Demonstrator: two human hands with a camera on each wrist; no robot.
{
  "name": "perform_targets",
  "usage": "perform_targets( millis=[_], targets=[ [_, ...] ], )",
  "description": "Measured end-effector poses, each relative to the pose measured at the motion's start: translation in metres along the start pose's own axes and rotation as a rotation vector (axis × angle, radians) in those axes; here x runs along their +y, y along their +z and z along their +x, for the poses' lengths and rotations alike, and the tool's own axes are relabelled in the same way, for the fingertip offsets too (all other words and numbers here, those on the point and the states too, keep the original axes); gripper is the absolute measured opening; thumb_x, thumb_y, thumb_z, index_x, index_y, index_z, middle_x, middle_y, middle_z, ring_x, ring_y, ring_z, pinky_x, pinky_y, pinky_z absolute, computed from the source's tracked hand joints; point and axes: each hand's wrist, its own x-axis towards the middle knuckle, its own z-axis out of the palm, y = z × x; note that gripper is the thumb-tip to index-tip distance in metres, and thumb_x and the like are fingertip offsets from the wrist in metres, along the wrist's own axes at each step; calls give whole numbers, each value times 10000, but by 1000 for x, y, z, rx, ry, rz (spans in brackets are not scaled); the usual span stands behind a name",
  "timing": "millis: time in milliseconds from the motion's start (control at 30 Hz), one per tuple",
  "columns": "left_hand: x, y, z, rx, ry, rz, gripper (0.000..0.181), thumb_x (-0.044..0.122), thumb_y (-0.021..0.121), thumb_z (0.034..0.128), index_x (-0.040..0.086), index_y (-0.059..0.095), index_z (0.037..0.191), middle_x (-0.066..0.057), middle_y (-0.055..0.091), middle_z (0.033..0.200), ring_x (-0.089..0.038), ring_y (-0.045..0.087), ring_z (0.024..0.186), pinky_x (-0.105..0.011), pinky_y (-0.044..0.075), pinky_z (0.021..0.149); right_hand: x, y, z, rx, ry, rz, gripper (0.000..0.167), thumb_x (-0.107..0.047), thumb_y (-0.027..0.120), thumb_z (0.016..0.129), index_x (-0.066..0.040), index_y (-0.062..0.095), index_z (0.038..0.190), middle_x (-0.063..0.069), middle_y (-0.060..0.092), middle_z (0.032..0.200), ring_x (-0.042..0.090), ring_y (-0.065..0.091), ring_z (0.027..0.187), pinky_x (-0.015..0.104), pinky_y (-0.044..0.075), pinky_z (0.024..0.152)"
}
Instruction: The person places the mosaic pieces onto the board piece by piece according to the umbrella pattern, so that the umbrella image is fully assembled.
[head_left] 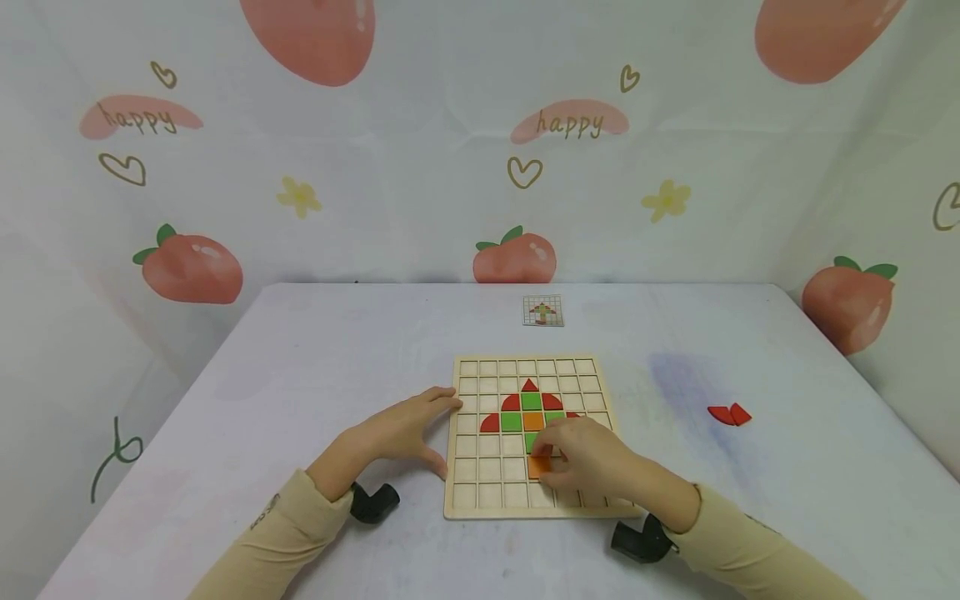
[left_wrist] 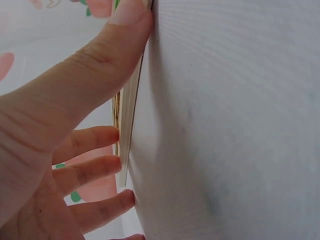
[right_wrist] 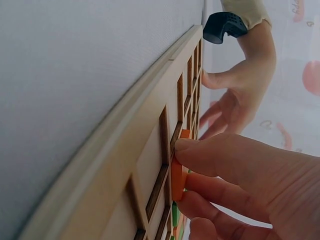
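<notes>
A wooden grid board (head_left: 490, 495) lies flat on the table. Red, green and orange pieces form an arrow-like shape in its cells. My right hand (head_left: 592, 454) is over the lower middle of the board. Between thumb and fingers it pinches an orange square tile (right_wrist: 178, 175), which sits in or just over a cell below a green square (head_left: 530, 442); whether it lies fully flat I cannot tell. My left hand (head_left: 401, 429) rests at the board's left edge, its thumb (left_wrist: 129, 15) and fingertips touching the side. The right hand hides some pieces on the right.
Two red curved-edge pieces (head_left: 722, 415) lie on the table to the right of the board. Behind the board is a small pattern card (head_left: 543, 311) with a similar coloured figure. Black devices (head_left: 641, 540) are strapped at both wrists. A printed cloth hangs behind the table.
</notes>
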Motion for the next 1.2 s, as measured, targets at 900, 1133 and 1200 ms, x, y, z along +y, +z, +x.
perform_targets(
  millis=[900, 1133, 1200],
  targets=[
    [0, 0, -2, 9, 25, 3, 917, 392, 834, 637, 6, 424, 1360, -169, 349, 1469, -326, 378, 1350, -451, 354, 1097, -1, -1, 0, 1, 2, 12, 131, -152, 741, 759, -138, 697, 882, -57, 662, 868, 4, 437, 619, 137, 398, 591],
    [0, 0, -1, 8, 18, 1, 925, 390, 836, 635, 8, 419, 1367, -171, 345, 1473, -328, 375, 1352, -455, 359, 1094, 4, -10, -4, 38, 9, 15, 142, -161, 737, 773, -133, 698, 907, -40, 651, 862, -3, 441, 613, 141, 398, 568],
    [1, 0, -1, 7, 12, 0, 928, 387, 837, 635, 9, 416, 1370, -172, 342, 1476, -330, 371, 1354, -455, 359, 1094, 8, -16, -7, 48, 31, 25, 154, -150, 732, 778, -118, 692, 923, -33, 644, 852, 11, 466, 643, 147, 412, 573]
  ],
)
